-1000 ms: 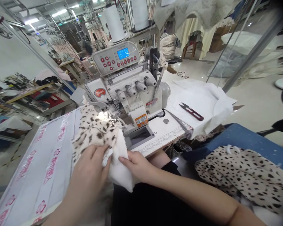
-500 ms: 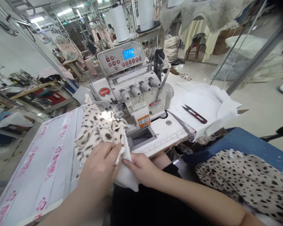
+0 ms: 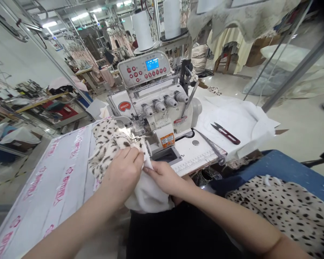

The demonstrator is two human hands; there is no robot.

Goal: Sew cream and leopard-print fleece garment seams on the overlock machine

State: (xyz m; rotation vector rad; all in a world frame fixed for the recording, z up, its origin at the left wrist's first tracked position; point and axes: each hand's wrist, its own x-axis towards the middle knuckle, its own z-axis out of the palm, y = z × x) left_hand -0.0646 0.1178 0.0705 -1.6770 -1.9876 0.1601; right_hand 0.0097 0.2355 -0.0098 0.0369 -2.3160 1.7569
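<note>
Fleece fabric, leopard-spotted on one face and white on the other point(image 3: 108, 145), lies on the worktop point(image 3: 43, 187) just before the white overlock sewing machine point(image 3: 156, 111). It looks soft, light and limp. Left hand point(image 3: 124, 172) and right hand point(image 3: 164, 176) pinch its near edge together, fingers closed on cloth; holding near the seam edge seems best.

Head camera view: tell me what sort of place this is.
Most likely a garment sewing workshop. A white overlock sewing machine with a blue-lit control panel stands on the table, large white thread cones rise behind it, and both hands press leopard-print fleece fabric toward its needle. More sewing stations stretch back on the left.
</note>
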